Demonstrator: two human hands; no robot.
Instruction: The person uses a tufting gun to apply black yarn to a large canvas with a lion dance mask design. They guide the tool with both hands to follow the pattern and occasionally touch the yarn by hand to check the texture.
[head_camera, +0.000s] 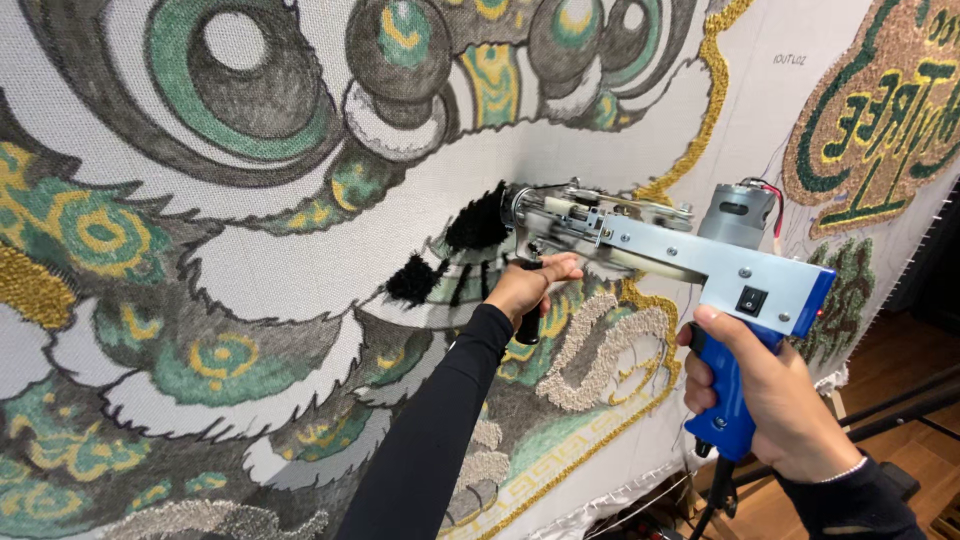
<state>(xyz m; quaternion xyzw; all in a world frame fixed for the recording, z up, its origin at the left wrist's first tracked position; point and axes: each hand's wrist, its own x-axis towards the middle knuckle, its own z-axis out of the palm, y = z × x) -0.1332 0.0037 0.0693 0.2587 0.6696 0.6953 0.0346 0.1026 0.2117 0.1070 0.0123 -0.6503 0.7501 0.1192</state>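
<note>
Fingers of the right hand (770, 385) wrap tight around the blue grip of the tufting gun (690, 255), and the left hand (530, 285) closes its fingers on the black front handle under the gun's nose. The gun is held level with its tip pressed to the big stretched cloth (300, 250) (a swirly picture in green, gold, grey and white), right beside two fluffy black yarn patches (478, 225). Both arms wear black sleeves (430, 440).
</note>
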